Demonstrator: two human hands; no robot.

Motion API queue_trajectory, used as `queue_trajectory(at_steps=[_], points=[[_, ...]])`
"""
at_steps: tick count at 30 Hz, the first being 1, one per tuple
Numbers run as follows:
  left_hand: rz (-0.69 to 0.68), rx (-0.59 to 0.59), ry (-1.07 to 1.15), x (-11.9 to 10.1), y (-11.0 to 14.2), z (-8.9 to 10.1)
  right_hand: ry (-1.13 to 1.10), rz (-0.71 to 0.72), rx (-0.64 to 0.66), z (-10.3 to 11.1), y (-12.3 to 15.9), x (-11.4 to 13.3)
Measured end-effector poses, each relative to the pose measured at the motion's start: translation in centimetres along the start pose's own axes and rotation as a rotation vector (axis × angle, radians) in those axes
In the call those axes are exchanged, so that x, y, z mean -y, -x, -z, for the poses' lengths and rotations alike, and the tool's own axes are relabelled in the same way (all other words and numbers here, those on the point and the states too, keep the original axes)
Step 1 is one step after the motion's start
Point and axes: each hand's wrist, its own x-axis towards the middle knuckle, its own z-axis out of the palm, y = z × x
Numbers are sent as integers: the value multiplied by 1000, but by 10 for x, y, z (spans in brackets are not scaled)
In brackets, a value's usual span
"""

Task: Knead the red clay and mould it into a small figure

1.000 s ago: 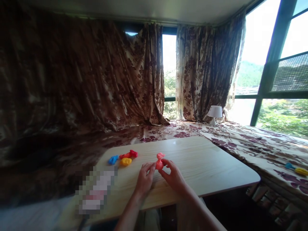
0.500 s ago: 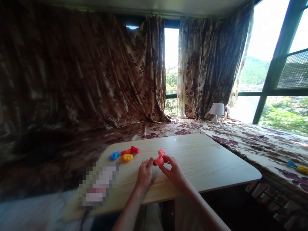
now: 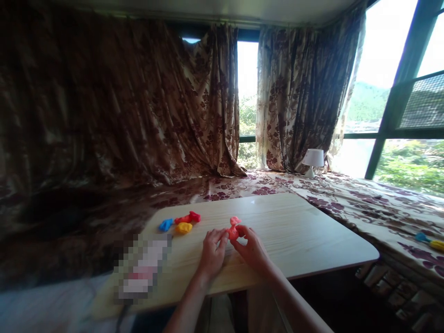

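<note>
A coral-red, soft, crumpled piece [image 3: 233,232], narrow in its middle and flared at the top, is held upright between my hands just above the table. I cannot tell whether it is thin plastic or cloth. My left hand [image 3: 214,251] pinches its lower left side with thumb and fingertips. From the other side, my right hand [image 3: 252,248] grips it near the narrow part. Farther left on the tabletop lie similar crumpled pieces: a blue one [image 3: 166,225], a yellow one [image 3: 183,228] and a red one [image 3: 188,217], close together.
The pale wooden table [image 3: 294,231] has rounded corners. A blurred-out flat object [image 3: 144,268] lies on its left part. Beyond stands a white lamp [image 3: 313,162] on a flowered cover. At far right lie another blue piece [image 3: 421,237] and yellow piece [image 3: 436,244].
My left hand has moved slightly right, closer to my right hand, and its fingers now overlap the coral piece's lower left side. The coral piece has shifted slightly right.
</note>
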Motion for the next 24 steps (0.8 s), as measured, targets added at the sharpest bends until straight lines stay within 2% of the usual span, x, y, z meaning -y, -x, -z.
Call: queue_trajectory(at_steps=[4, 7, 14, 21, 24], points=[[-47, 100, -80, -4, 1, 0, 54, -24, -15, 0, 0, -2], [-42, 123, -121, -5, 2, -2, 81, -33, -9, 0, 0, -2], [-29, 47, -106, 1, 2, -6, 105, 2, 47, 2, 1, 4], [49, -73, 43, 10, 0, -6, 41, 81, 115, 4, 1, 4], [42, -64, 71, 10, 0, -6, 42, 59, 109, 5, 1, 5]])
